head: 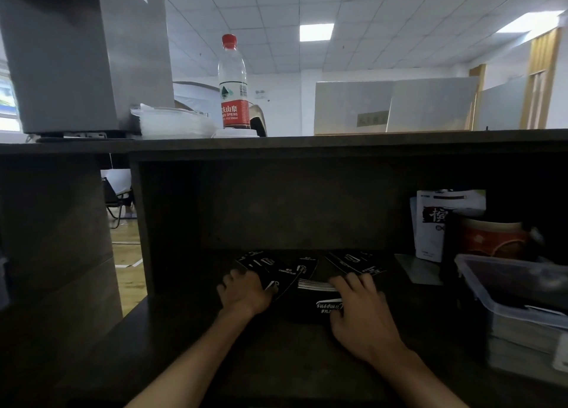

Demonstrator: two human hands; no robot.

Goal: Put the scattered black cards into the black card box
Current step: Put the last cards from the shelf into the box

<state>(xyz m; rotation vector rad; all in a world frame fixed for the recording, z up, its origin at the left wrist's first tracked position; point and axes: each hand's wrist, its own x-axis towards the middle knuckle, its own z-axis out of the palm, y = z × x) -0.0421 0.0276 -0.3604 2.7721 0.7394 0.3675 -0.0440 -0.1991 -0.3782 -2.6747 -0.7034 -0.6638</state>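
head view: left hand (244, 293) pinches black cards (270, 267) on counter (190, 346); right hand (358, 310) lies flat on black card box (313, 309), not gripping. risk: loose cards r slippy, cd slide off b4 going in.

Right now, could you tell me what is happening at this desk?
A person is gathering black cards on a dark desk. The left hand rests on a fan of cards, and the right hand lies over the black card box, which holds a stack. Several cards are not yet in the box.
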